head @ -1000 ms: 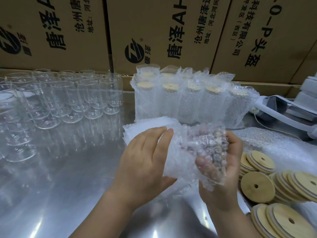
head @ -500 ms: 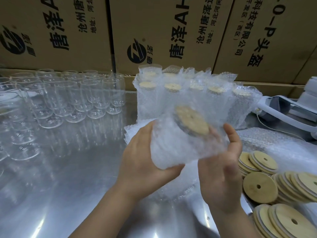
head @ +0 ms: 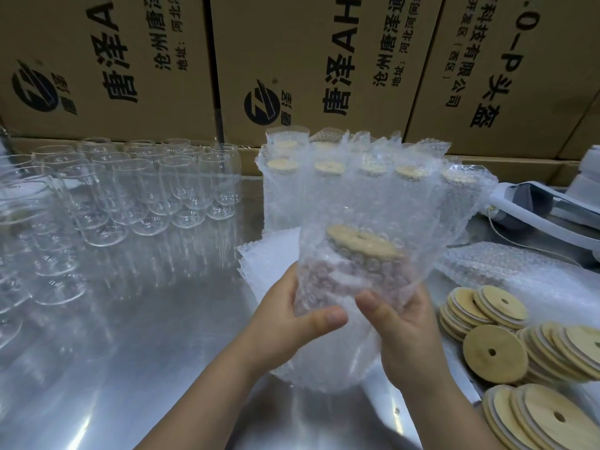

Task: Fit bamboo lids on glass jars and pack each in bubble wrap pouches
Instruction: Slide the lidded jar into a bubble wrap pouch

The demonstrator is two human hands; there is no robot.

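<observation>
I have the pouch point(head: 373, 219) gripped from both sides, held up off the steel table point(head: 162, 368): my left hand point(head: 292, 323) wraps its lower left with the thumb curled across the front, and my right hand point(head: 402, 329) clamps the lower right the same way. The jar point(head: 350, 280) sits inside, low in the pouch, tilted a little, with its lid point(head: 360, 243) on top showing pale wood and a small round hole.

To do this well I would square the jar so its base settles flat into the bottom of the pouch, squeeze through the wrap rather than on the lid so nothing pops loose, then stand it beside the packed jars point(head: 357, 177) at the back. The slack top of the pouch flares wide above the lid and, I judge, will flop if I let go early.

The wrap is cloudy and bubbled, and the glass under it barely shows. Bare jars point(head: 146, 190) wait on the left and loose lids point(head: 493, 352) on the right
</observation>
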